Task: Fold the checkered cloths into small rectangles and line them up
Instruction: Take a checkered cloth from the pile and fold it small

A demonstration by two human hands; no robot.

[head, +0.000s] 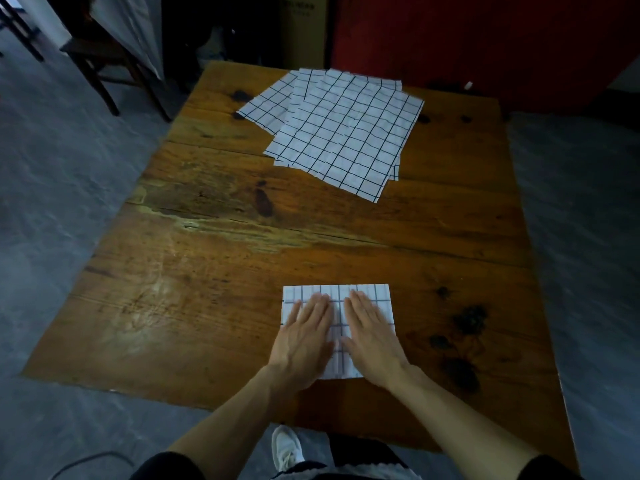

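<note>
Dim light fills the room, and much of the background is lost to it: beyond the tabletop's far edge stand a dark cardboard box [304, 29] with print too faint to read and a red panel [485, 46], while a dark wooden chair [100, 60] is cut off at the frame's upper left. Grey mottled floor [69, 202] surrounds the wooden tabletop [214, 271], whose worn orange-brown boards show dark knots, stains and a pale scuffed streak running across the middle.

Near the tabletop's near edge, right of its middle, lies a folded checkered cloth [382, 297], a small white rectangle with thin dark grid lines. Both hands rest flat on it, side by side. The left hand [304, 336] covers its left part, fingers straight and close together, thumb out toward the cloth's left edge. The right hand [372, 332] covers its right part, fingers likewise straight and pressing down. The hands are slightly blurred, and they hide most of the cloth's middle and near edge, so its layers cannot be counted.

Toward the far edge lies a loose pile of unfolded checkered cloths [339, 133], flat and fanned at different angles, overlapping; how many there are cannot be told.

At the bottom of the frame a white shoe [285, 448] shows on the floor beneath the tabletop's near edge, and dark sleeves [162, 467] are cut off by the frame.
</note>
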